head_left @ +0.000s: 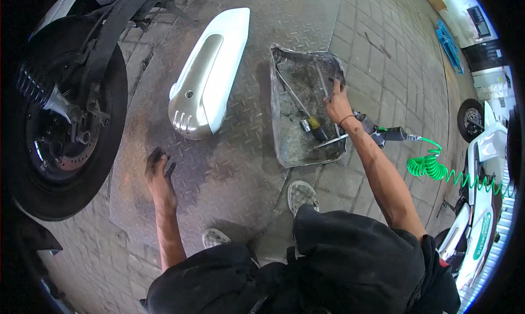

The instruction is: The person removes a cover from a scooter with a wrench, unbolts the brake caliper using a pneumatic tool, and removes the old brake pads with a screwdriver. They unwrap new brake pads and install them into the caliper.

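Note:
My right hand [338, 106] reaches over a worn, grey metal tray [275, 117]. Its thumb and fingers pinch the near end of a slim, blurred metal rod [321, 76], whose exact kind I cannot make out. Below it in the tray lie a screwdriver with a yellow and black handle [316, 127], a socket [305, 125] and a long thin shaft [292, 92]. Bare of any object, my left hand [159, 169] hovers over the floor plate with blackened fingers apart and slightly curled. Just beyond it rests a white and silver motorcycle cover [205, 76].
At the left stands a motorcycle wheel [68, 122] with spring and disc. Right of the tray lies an air tool [385, 134] on a green coiled hose [429, 167]. Diamond-pattern metal plate [246, 144] covers part of the brick floor. A white motorcycle [481, 215] stands far right.

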The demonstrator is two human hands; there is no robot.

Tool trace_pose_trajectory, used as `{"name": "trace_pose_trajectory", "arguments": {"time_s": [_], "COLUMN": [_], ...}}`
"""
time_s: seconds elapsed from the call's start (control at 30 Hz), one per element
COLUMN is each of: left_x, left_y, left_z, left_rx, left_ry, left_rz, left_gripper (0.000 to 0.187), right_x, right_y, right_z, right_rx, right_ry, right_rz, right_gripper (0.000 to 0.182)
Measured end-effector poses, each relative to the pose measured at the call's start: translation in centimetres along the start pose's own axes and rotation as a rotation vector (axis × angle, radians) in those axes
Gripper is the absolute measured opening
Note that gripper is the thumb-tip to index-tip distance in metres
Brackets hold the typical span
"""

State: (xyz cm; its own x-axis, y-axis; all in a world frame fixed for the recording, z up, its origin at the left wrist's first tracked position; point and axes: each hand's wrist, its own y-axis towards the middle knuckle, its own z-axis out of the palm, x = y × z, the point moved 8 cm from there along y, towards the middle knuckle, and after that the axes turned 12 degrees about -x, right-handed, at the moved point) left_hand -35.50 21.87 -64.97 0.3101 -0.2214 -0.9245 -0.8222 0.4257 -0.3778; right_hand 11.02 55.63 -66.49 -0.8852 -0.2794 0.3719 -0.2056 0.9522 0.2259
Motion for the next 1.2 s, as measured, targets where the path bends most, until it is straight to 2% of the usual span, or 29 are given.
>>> {"name": "trace_pose_trajectory", "arguments": {"time_s": [0.03, 0.1, 0.17, 0.23, 0.33, 0.47, 0.5, 0.57, 0.63, 0.7, 0.73, 0.8, 0.83, 0.87, 0.9, 0.97, 1.03, 1.13, 1.2], "left_x": [0.4, 1.4, 2.4, 2.8, 2.1, 1.8, 1.2, 0.4, 1.5, 2.0, 1.0, 1.4, 2.1, 3.3, 4.2, 4.3, 4.5, 4.8, 5.2], "left_y": [-0.3, -0.8, -1.3, -2.2, -3.8, -6.3, -7.2, -9.4, -10.5, -13.6, -14.9, -17.6, -17.3, -17.0, -17.2, -17.1, -16.1, -14.7, -14.0], "left_z": [-0.4, -1.2, -1.3, -0.7, 1.3, 4.6, 5.4, 8.0, 9.6, 12.2, 13.1, 14.3, 14.0, 13.2, 12.8, 11.9, 10.6, 9.8, 9.3], "left_rx": [0.011, 0.023, 0.021, 0.036, 0.093, 0.170, 0.187, 0.342, 0.431, 0.581, 0.596, 0.551, 0.565, 0.650, 0.731, 0.664, 0.586, 0.534, 0.519], "left_ry": [0.023, 0.049, 0.102, 0.101, 0.175, 0.308, 0.302, 0.343, 0.326, -0.035, -0.036, -0.329, -0.325, -0.263, -0.199, -0.166, -0.145, -0.182, -0.197], "left_rz": [-0.012, -0.023, -0.002, -0.014, 0.087, 0.202, 0.206, 0.246, 0.263, -0.054, -0.061, -0.626, -0.630, -0.619, -0.608, -0.580, -0.567, -0.506, -0.508], "left_gripper": [0.042, 0.041, 0.038, 0.033, 0.025, 0.022, 0.022, 0.020, 0.023, 0.029, 0.029, 0.030, 0.030, 0.028, 0.027, 0.023, 0.023, 0.023, 0.023], "right_x": [2.2, 4.9, 6.1, 6.0, 7.5, 5.6, 5.8, 6.1, 9.0, 13.5, 13.8, 14.7, 12.3, 8.1, 4.2, -6.8, -16.9, -19.6, -21.3], "right_y": [-0.3, -1.5, -3.1, -4.2, -6.9, -8.1, -8.1, -8.0, -8.1, -9.6, -9.9, -10.4, -8.9, -7.6, -7.1, -8.2, -13.1, -15.6, -15.2], "right_z": [-1.2, -2.9, -1.7, -1.5, -1.7, -0.5, -0.8, -2.0, -4.2, -5.8, -6.6, -8.0, -9.0, -9.9, -11.8, -12.9, -12.4, -13.4, -14.4], "right_rx": [-0.080, -0.127, 0.153, 0.152, 0.300, 0.117, 0.109, 0.195, 0.255, 0.471, 0.464, 0.469, 0.373, 0.141, -0.037, 0.173, 0.537, 0.599, 0.040], "right_ry": [-0.084, -0.105, -0.094, -0.134, -0.295, -0.328, -0.338, -0.136, 0.174, 0.540, 0.532, 0.776, 0.627, 0.344, 0.135, -0.283, -0.438, -0.361, 0.211], "right_rz": [-0.121, -0.179, -0.222, -0.201, -0.344, -0.397, -0.386, -0.192, -0.091, -0.017, -0.004, -0.006, -0.027, -0.124, -0.112, 0.343, 0.602, 0.539, 0.764], "right_gripper": [0.068, 0.062, 0.052, 0.048, 0.044, 0.036, 0.036, 0.034, 0.027, 0.029, 0.029, 0.035, 0.036, 0.035, 0.032, 0.041, 0.051, 0.058, 0.057]}}
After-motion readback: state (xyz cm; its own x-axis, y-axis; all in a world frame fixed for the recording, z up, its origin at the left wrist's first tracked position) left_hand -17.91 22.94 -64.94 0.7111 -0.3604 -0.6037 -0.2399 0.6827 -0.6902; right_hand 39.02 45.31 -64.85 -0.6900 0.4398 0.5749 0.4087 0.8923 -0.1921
